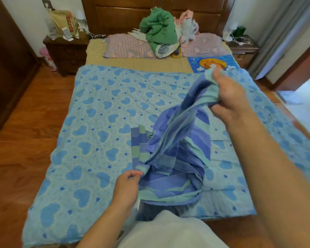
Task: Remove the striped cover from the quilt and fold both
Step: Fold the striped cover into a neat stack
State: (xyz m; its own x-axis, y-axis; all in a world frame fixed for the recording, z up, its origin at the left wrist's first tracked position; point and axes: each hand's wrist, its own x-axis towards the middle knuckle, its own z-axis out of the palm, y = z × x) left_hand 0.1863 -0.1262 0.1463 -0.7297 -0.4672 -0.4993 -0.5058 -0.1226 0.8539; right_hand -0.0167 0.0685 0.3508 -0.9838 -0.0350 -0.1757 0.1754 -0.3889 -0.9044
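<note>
Both hands grip striped cover (pixel 177 140) over quilt (pixel 89 122).

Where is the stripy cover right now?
In the head view, the striped cover is bunched up on the heart-print quilt, near the bed's foot, gripped by the right hand above and the left hand below.

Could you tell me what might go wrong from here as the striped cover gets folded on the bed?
1. The striped cover hangs twisted and bunched between the right hand and left hand, so folds may come out uneven.
2. It rests on the heart-print quilt, which may be dragged out of flat when the cover is pulled.
</note>
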